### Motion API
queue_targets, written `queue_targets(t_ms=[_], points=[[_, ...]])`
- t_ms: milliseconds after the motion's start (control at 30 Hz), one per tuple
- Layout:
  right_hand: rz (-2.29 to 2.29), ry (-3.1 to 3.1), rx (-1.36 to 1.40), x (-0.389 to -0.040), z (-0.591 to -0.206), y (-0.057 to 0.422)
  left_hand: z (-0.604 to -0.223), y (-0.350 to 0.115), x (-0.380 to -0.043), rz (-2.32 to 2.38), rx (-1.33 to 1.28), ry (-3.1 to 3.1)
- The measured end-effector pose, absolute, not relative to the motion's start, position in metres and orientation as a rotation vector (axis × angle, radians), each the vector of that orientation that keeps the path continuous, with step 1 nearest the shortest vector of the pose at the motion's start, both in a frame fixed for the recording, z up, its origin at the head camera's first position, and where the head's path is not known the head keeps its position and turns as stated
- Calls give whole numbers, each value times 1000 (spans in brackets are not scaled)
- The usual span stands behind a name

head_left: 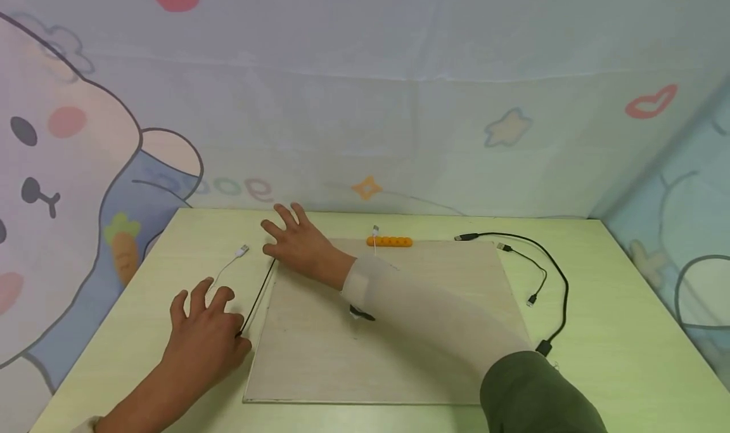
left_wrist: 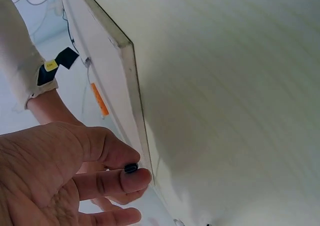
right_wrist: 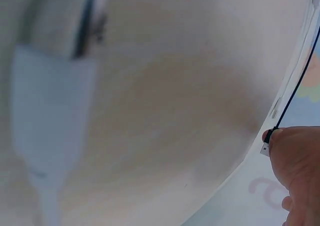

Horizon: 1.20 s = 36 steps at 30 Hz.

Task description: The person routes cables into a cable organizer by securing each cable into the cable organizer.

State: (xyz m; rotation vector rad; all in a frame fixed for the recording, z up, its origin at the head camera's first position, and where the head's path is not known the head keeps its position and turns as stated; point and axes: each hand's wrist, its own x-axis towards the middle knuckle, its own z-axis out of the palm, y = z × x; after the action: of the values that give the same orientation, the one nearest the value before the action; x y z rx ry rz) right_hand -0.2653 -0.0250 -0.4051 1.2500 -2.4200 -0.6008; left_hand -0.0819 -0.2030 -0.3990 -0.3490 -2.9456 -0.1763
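Observation:
A thin black USB cable [head_left: 259, 297] runs taut between my two hands along the board's left edge. My left hand [head_left: 199, 331] pinches its near end between thumb and index finger, and a small black plug tip [left_wrist: 131, 168] shows there in the left wrist view. At the far end, my right hand [head_left: 302, 246] grips the black USB plug [right_wrist: 266, 145], its metal end sticking out past the fingers. The right forearm crosses over the wooden board [head_left: 308, 363]. Left of the hands lies a white USB cable [head_left: 242, 251].
An orange cable holder [head_left: 390, 241] sits at the board's back edge with a white plug [head_left: 375, 231] by it. On the right lie a short black cable [head_left: 545, 273] and a longer, thicker black cable [head_left: 564, 287]. A printed cloth [head_left: 399, 103] hangs behind the table.

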Motion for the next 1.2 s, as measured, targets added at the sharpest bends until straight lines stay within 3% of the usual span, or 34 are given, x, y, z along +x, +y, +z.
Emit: queue_targets(t_ms=[1200], points=[[-659, -2396, 1224, -270, -404, 17, -402, -151, -86, -43, -496, -2822]])
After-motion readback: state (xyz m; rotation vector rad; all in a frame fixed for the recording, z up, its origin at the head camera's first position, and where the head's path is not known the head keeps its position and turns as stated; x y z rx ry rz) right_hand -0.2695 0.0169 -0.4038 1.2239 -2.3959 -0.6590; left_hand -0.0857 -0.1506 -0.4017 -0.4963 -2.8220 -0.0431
